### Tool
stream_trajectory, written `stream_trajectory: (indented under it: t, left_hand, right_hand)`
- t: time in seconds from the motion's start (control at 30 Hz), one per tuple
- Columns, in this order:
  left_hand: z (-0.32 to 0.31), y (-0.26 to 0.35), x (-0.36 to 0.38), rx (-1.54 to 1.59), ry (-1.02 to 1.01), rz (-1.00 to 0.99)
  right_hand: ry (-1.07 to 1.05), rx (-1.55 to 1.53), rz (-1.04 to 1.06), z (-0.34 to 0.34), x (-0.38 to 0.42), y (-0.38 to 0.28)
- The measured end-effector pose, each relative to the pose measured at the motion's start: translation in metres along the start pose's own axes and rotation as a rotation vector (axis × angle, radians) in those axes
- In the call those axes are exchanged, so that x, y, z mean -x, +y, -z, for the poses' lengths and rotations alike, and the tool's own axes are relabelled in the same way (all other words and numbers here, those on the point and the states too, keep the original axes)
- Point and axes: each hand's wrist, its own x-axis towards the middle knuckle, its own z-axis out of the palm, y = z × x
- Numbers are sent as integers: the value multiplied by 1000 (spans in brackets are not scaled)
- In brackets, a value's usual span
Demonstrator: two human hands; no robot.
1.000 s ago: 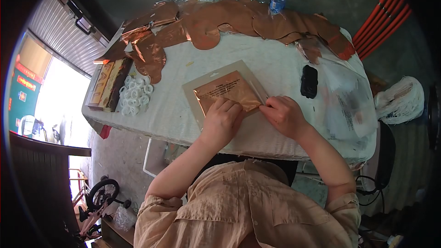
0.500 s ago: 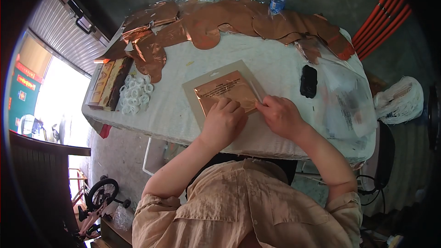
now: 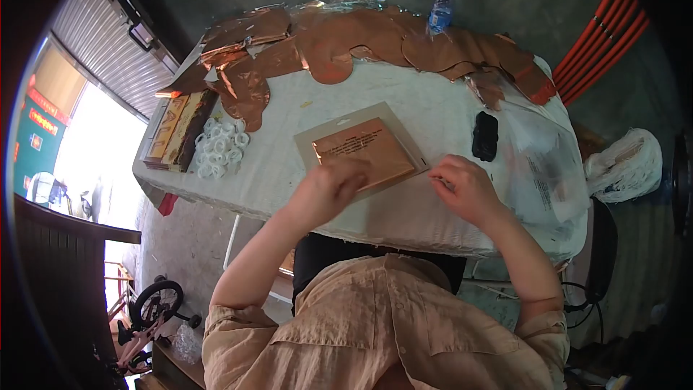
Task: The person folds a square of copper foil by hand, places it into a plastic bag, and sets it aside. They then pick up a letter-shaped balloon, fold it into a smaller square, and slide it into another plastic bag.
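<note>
A flat clear packet (image 3: 364, 146) with a beige backing card and a copper foil sheet inside lies on the white-covered table (image 3: 404, 217) in front of me. My left hand (image 3: 328, 191) is blurred, with its fingers bent over the packet's near left corner. I cannot tell if it grips the packet. My right hand (image 3: 465, 188) rests on the cloth just right of the packet's near right corner. Its fingers are loosely curled and I see nothing in them.
Copper foil shapes (image 3: 339, 40) are heaped along the far edge, next to a water bottle (image 3: 440, 9). At the left lie a pile of white rings (image 3: 219, 146) and stacked flat packets (image 3: 177, 130). A black object (image 3: 485, 136) and clear plastic bags (image 3: 545, 166) lie at the right.
My right hand has slid off the packet's corner to the right. My left hand has shifted left along the near edge. The view has tilted slightly.
</note>
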Motion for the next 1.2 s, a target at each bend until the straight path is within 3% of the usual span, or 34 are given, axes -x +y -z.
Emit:
stream_trajectory:
  t: [0.1,0.2,0.33,0.53,0.63,0.7,1.0,1.1,1.2]
  left_hand:
    - [15,-18,9,-239,110,-101]
    - [7,-21,20,-329,72,-104]
    - [-1,-22,24,-392,96,-70]
    - [1,-23,26,-381,42,-24]
    - [1,-23,26,-358,53,-33]
    - [2,-23,26,-361,25,-32]
    - [3,-24,27,-383,-13,-42]
    - [3,-23,26,-395,-14,-40]
    - [3,-23,26,-384,-11,-44]
  right_hand:
    - [-21,52,189,-14,2,-14]
    - [-11,-125,329,-42,-3,-33]
    - [17,8,362,-62,-11,-53]
    - [-234,21,295,-63,-16,-57]
    - [-193,67,437,-62,-21,-57]
    - [-316,186,499,-60,-24,-62]
    - [-277,188,615,-63,-25,-57]
    - [-365,136,506,-61,-27,-63]
    - [-321,177,575,-69,-27,-60]
